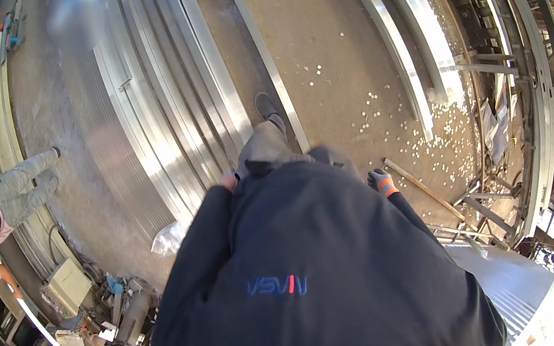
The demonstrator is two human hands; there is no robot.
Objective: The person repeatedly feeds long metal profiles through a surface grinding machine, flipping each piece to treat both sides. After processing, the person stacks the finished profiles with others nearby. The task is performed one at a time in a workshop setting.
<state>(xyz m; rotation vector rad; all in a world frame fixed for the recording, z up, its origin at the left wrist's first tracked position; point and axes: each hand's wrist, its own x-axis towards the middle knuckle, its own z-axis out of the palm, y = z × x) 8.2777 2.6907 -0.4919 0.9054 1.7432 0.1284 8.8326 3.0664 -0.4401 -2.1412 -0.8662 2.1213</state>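
Head view, looking straight down the person's own body. The dark navy sweatshirt (308,277) fills the lower middle and hides most of both arms and the floor under them.

Left hand (227,181): only a sliver of orange glove cuff shows at the sweatshirt edge, just beside the long aluminium profiles (167,118). Fingers hidden, can't tell if apart or together, can't tell if touching metal.

Right hand (379,180): grey glove with orange cuff, hanging by the hip over bare concrete floor (329,41). Nothing in it that I can see; fingers look loosely curled but too small to be sure. Nearest thing is a thin wooden stick (424,189) lying slantwise on the floor, near the hand, not touching.

One grey trouser leg with a dark shoe (266,106) is stepped forward, shoe right at a single thin metal strip (273,79) running up the floor.

Surroundings:
- Profiles: bright, smooth, ribbed, laid side by side in a wide bundle left of the leg.
- Second pair of curved-looking shiny rails (399,30) to the right, well apart.
- Small white chips (383,112) scattered over the rough concrete, densest by those rails.
- Crumpled clear plastic bag (168,239) at the bundle's near end.
- Another person (0,206), pink top, grey trousers, at the left by a workbench.
- Cluttered tools and cases lower left; metal racks and frames at the right edge.
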